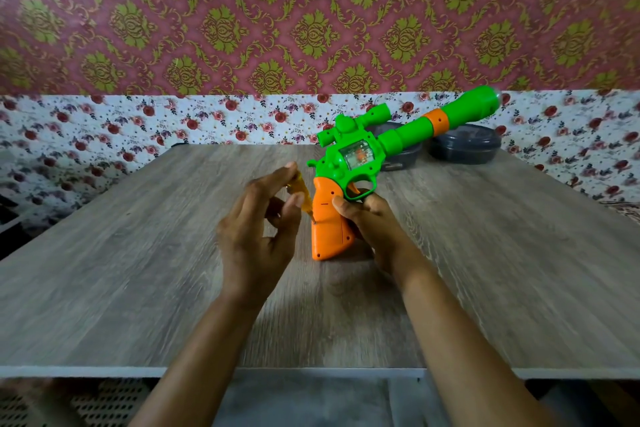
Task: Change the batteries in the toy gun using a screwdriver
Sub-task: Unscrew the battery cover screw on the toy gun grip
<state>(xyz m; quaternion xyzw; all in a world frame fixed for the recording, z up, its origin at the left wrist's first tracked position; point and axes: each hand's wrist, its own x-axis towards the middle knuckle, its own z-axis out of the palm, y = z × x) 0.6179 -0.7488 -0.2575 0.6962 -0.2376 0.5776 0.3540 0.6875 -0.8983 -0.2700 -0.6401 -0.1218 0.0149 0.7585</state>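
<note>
Your right hand (372, 222) has the gun (349, 163) propped butt-down on the table (138, 270), left hand (256, 229) pinching the screwdriver (302, 194) into the handle screw, so push in firmly and turn slow.

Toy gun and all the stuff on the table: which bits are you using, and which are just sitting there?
In use:
toy gun, gripped by the right hand
yellow screwdriver, in the left hand, tip at the orange grip

Just lying about:
two dark round containers behind the gun
</note>
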